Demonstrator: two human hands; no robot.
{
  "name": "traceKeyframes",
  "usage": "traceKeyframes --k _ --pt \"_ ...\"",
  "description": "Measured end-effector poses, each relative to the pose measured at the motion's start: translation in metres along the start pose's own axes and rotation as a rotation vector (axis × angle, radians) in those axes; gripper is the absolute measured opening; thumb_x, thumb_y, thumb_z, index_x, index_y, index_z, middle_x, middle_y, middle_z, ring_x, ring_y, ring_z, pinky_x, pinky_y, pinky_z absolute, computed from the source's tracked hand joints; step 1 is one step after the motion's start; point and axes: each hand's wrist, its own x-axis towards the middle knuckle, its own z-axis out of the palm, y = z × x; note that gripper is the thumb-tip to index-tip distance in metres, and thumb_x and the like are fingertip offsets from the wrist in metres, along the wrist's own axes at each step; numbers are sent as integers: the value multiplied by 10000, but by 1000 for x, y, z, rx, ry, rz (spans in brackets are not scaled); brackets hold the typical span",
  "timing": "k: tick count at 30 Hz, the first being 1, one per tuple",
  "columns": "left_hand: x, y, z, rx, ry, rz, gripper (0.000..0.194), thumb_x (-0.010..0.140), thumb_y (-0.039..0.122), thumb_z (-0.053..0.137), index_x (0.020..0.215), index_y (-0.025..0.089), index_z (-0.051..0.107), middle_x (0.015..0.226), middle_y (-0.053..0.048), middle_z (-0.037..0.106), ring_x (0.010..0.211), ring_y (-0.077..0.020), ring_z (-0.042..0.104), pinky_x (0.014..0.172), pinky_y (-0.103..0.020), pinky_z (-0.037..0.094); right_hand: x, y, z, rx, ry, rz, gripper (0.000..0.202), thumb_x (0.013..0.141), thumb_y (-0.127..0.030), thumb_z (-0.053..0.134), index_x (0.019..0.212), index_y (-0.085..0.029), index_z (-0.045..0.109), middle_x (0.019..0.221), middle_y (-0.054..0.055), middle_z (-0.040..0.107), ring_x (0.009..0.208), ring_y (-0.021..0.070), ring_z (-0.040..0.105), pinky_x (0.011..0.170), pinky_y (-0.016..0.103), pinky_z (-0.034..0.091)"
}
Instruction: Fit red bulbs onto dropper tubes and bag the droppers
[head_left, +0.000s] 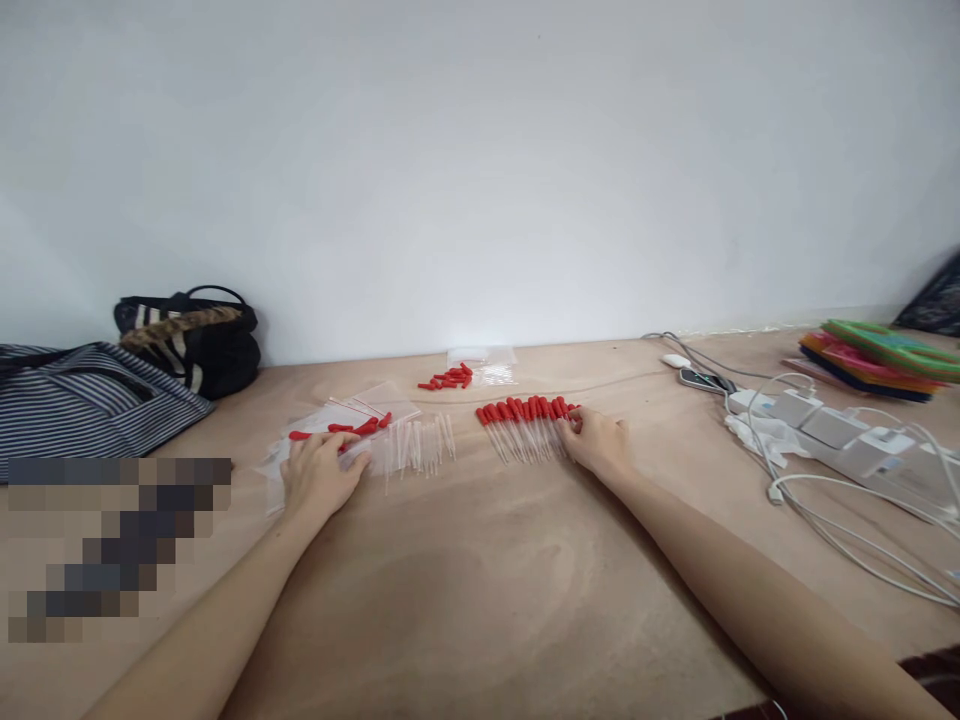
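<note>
A row of droppers (525, 425) with red rubber bulbs and clear tubes lies slanted on the table. At the row's right end, my right hand (600, 440) has its fingers closed on the last dropper, partly hiding it. My left hand (322, 475) rests over clear plastic bags (390, 400) and loose red rubber bulbs (365, 427), its thumb apart from its fingers; the fingertips are partly hidden. Between the hands lie several loose clear tubes (426, 445). Farther back is a small pile of red bulbs (450, 378) beside a clear bag (491, 368) of tubes.
At the left are a striped cloth bag (97, 400) and a black bag (202, 340) against the wall. White chargers (847, 440) with tangled cables (832, 490) lie at the right. Behind them sits a stack of coloured items (877, 360).
</note>
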Motion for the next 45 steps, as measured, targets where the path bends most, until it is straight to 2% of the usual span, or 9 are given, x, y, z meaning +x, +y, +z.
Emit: traceKeyframes --k 9,14,23,26,28,32,35,40,45 --pt "6 -9 2 117 102 -21 317 728 423 519 914 202 651 995 -115 564 968 -309 449 784 -385 352 -23 -21 0 47 239 -300 201 793 -256 445 809 -190 635 769 32 627 758 158 540 708 301 222" --pt "11 -13 7 141 121 -19 302 718 434 523 823 194 674 946 -111 568 946 -301 454 765 -384 345 -38 -70 4 1 129 -513 222 794 -249 429 738 -202 639 790 46 621 786 173 521 718 324 222" --pt "10 -13 8 65 317 72 258 738 338 499 711 150 673 843 -106 568 851 -281 478 703 -361 364 -20 -155 21 -44 -219 -264 243 754 -276 452 806 -139 645 882 143 642 796 219 585 769 363 271" --pt "1 -2 1 -139 407 276 247 769 332 485 715 151 644 797 -84 561 807 -234 503 753 -347 380 -13 -163 28 -45 -268 -194 232 731 -284 487 826 -142 644 879 143 649 799 228 596 805 385 260" --pt "-8 8 -6 -320 330 507 208 791 303 478 726 163 618 780 -61 556 784 -195 513 761 -320 395 -9 -165 31 -41 -296 -160 221 718 -277 507 830 -144 644 869 137 654 805 233 599 816 391 257" --pt "-27 25 -19 -511 -112 873 163 822 218 441 771 182 591 810 -43 564 781 -157 525 719 -277 426 -5 -164 31 -19 -317 -129 235 722 -285 513 856 -139 640 887 139 652 834 241 596 804 379 274" --pt "-37 32 -24 -546 -320 898 157 825 208 437 856 193 590 881 -48 572 823 -160 532 744 -287 438 -7 -160 23 3 -294 -143 273 753 -326 481 859 -130 638 894 147 648 836 240 591 799 370 273" --pt "-46 40 -17 -563 -392 912 294 804 195 471 1086 223 546 1057 -70 532 959 -189 505 835 -324 417 -20 -128 -1 59 -206 -259 273 810 -341 413 794 -169 625 849 85 652 855 207 563 793 341 247" --pt "-47 48 -8 -612 -389 845 196 830 199 419 868 204 611 862 -44 558 809 -166 532 741 -304 430 -44 -60 -14 265 9 -537 152 821 -223 439 811 -179 584 811 40 631 798 161 531 732 306 239"
